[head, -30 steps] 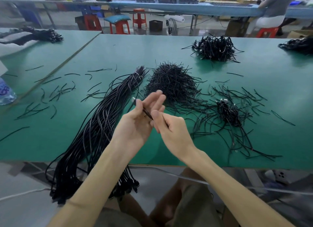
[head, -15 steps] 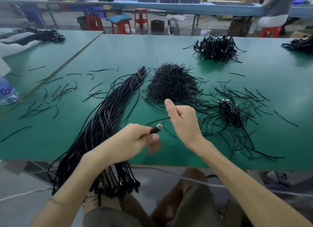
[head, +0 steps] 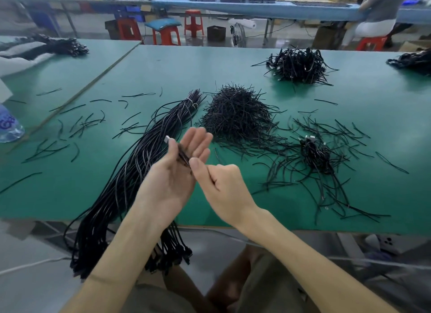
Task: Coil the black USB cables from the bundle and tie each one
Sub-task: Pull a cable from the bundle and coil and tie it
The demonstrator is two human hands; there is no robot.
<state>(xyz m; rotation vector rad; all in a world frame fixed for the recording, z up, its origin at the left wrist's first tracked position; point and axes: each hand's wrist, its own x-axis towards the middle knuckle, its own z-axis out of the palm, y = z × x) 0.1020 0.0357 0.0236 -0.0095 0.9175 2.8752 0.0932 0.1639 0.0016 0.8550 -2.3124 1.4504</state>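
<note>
Starting a fresh cable (head: 183, 155) is where the work seems to stand: no loop of it shows yet, so coiling and tying this one are both ahead. The left hand (head: 173, 175) lies palm up over the table (head: 163, 67) with its fingers spread straight, while its thumb pins the cable near the silver plug (head: 167, 139), which pokes out past the thumb tip. The right hand (head: 225, 189) is curled, thumb and forefinger pinching the same cable just beside the left palm, and a short dark length of it runs down across that hand. Where the rest of the cable goes cannot be told; it is hidden behind the hands. The bundle (head: 130, 184) to the left looks thick and tied near its far end, with its near end hanging over the table edge, so most of the cables appear untouched. A large pile of ties (head: 235, 116) sits beyond the hands, ready for use, and loose ties (head: 79, 126) are scattered on either side. To the right lies a small heap of coils (head: 314, 155) with a pale plug showing, likely finished pieces, and a bigger heap (head: 297, 65) rests farther back. Judging by the bundle against those heaps, a long run of repeats is left.
</note>
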